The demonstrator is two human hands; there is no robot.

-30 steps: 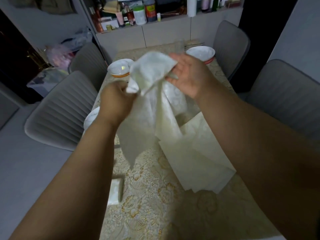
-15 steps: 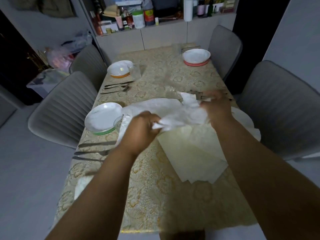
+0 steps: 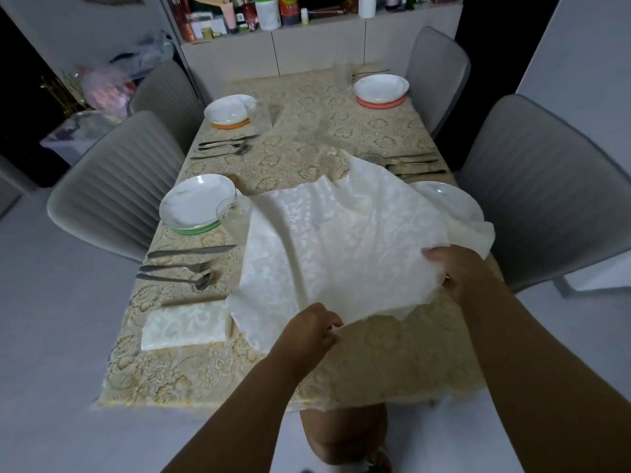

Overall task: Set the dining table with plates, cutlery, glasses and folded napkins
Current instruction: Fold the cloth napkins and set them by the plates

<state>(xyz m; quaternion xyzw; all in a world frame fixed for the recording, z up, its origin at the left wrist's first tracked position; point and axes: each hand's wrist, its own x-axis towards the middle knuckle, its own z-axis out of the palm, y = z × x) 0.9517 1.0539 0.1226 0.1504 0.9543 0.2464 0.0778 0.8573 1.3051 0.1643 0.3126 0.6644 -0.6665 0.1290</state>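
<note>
A white patterned napkin (image 3: 334, 247) is spread open above the middle of the table. My left hand (image 3: 309, 331) pinches its near edge and my right hand (image 3: 456, 268) grips its right edge. A folded napkin (image 3: 186, 324) lies flat at the near left. Plates sit at four places: near left (image 3: 196, 201) on a green one, far left (image 3: 227, 109) on an orange one, far right (image 3: 380, 87) on a red one, and near right (image 3: 450, 201), partly covered by the napkin. Cutlery sets lie at the near left (image 3: 181, 266), far left (image 3: 223, 148) and right (image 3: 409, 163). A glass (image 3: 235, 211) stands beside the near left plate.
The table wears a gold floral cloth (image 3: 375, 363). Four grey chairs stand around it, two left (image 3: 112, 186) and two right (image 3: 543, 186). A shelf with bottles (image 3: 269, 11) runs behind the table. Bags (image 3: 106, 87) lie at the far left. My leg (image 3: 345, 435) shows below the table edge.
The bunched napkin held up near my face has come down and been spread out flat over the table. Both hands moved down and apart along its edges.
</note>
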